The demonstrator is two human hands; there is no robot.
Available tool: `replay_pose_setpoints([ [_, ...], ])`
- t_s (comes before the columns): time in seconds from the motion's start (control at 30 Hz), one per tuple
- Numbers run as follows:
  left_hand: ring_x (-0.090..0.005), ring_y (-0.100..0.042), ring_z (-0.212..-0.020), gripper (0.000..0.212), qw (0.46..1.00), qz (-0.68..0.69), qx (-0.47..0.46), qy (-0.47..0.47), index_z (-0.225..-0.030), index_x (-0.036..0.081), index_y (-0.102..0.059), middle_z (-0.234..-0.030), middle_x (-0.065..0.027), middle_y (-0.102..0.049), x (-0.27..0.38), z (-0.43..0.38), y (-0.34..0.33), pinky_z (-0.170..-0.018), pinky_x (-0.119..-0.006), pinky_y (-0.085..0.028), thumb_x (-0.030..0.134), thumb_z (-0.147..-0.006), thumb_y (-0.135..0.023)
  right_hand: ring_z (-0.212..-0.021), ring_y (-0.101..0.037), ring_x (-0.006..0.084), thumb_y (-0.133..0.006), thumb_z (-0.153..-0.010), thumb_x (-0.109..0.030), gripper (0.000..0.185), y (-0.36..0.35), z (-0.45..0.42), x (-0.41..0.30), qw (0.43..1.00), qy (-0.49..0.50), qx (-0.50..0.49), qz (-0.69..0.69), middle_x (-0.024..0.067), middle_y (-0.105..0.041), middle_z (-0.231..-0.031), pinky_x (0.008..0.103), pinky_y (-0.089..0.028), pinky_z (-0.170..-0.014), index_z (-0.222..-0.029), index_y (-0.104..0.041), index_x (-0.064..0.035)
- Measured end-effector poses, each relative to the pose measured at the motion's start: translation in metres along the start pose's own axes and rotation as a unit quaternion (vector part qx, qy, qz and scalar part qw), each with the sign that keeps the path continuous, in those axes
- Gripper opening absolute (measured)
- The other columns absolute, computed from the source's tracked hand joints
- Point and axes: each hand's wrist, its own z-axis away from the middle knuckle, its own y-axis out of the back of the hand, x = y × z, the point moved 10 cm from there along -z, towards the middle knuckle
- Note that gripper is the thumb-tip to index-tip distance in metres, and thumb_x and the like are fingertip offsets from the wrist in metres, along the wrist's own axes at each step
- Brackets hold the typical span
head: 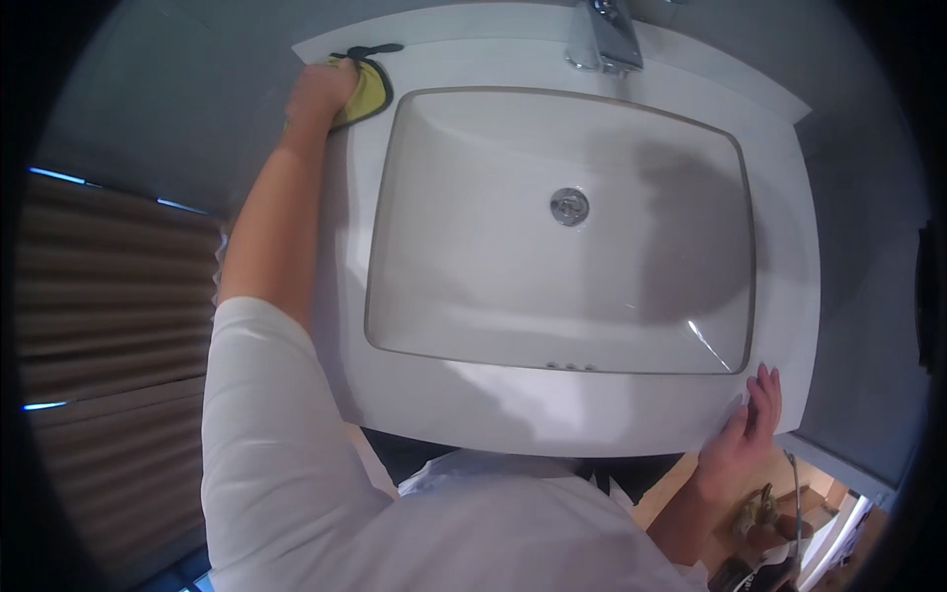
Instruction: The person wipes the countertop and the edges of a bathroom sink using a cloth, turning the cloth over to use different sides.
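My left hand is closed over a yellow-green cloth with a dark border, pressing it at the back left corner of the white countertop. A dark strap or loop sticks out beyond the cloth towards the backsplash. At the front right corner, my right hand rests on the counter with nothing in it, its fingers pointing away from me. Between the hands lies the rectangular undermount sink basin, with a round chrome drain and several small overflow holes in its near wall.
A chrome faucet stands behind the basin. A low white backsplash runs along the back wall. Brown pleated material hangs at the left. Beneath my right arm, several items, partly hidden, lie at floor level.
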Motion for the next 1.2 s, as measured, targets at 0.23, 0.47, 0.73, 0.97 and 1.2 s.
replay_pose_setpoints([
  [0.23, -0.0373, -0.055, -0.138, 0.079, 1.0, -0.004, -0.006, 0.018, -0.138, -0.002, -0.062, -0.147, -0.0226, -0.058, -0.016, 0.009, 0.01, -0.112, -0.046, -0.044, 0.062, -0.096, -0.044, -0.14, -0.051, 0.0415, -0.05, -0.092, -0.006, 0.032, -0.003, -0.003, 0.008, 1.0, 0.005, 0.025, -0.016, 0.0231, -0.065, -0.136, 0.0449, -0.048, -0.11, -0.115, -0.068, 0.0063],
  [0.47, -0.045, -0.054, -0.133, 0.091, 0.999, -0.034, -0.006, -0.013, -0.155, -0.004, -0.037, -0.144, -0.0298, -0.055, -0.091, 0.158, 0.034, -0.11, -0.049, -0.045, 0.067, -0.098, -0.044, -0.135, -0.056, 0.0421, -0.051, -0.094, -0.009, 0.03, 0.0, -0.002, 0.008, 0.998, 0.049, 0.04, 0.021, 0.0236, -0.066, -0.133, 0.0455, -0.053, -0.105, -0.114, -0.068, 0.0058],
  [0.73, -0.049, -0.037, -0.145, 0.081, 0.997, -0.051, -0.01, -0.051, -0.161, -0.002, -0.026, -0.155, -0.0323, -0.039, -0.18, 0.366, 0.07, -0.118, -0.056, -0.031, 0.049, -0.102, -0.048, -0.137, -0.054, 0.0424, -0.048, -0.098, -0.008, 0.032, -0.003, 0.0, 0.001, 0.999, 0.047, 0.024, -0.002, 0.024, -0.064, -0.136, 0.0458, -0.051, -0.108, -0.116, -0.067, 0.0086],
  [0.97, -0.0539, -0.012, -0.155, 0.092, 0.975, -0.089, -0.036, -0.2, -0.164, -0.001, -0.02, -0.168, -0.0321, -0.017, -0.098, 0.407, 0.058, -0.12, -0.07, -0.009, 0.056, -0.097, -0.051, -0.136, -0.054, 0.0425, -0.049, -0.094, -0.001, 0.029, -0.002, 0.0, 0.007, 0.998, 0.049, 0.031, -0.012, 0.0235, -0.066, -0.134, 0.0455, -0.051, -0.108, -0.114, -0.068, 0.0083],
  [1.2, -0.0534, -0.013, -0.155, 0.097, 0.927, -0.028, -0.101, -0.36, -0.161, -0.001, -0.028, -0.167, -0.032, -0.018, 0.013, 0.467, 0.038, -0.119, -0.073, -0.01, 0.067, -0.095, -0.05, -0.134, -0.057, 0.0397, -0.051, -0.093, 0.0, 0.027, 0.0, 0.001, 0.007, 0.998, 0.05, 0.049, -0.004, 0.0203, -0.069, -0.131, 0.0432, -0.05, -0.106, -0.111, -0.07, 0.006],
])
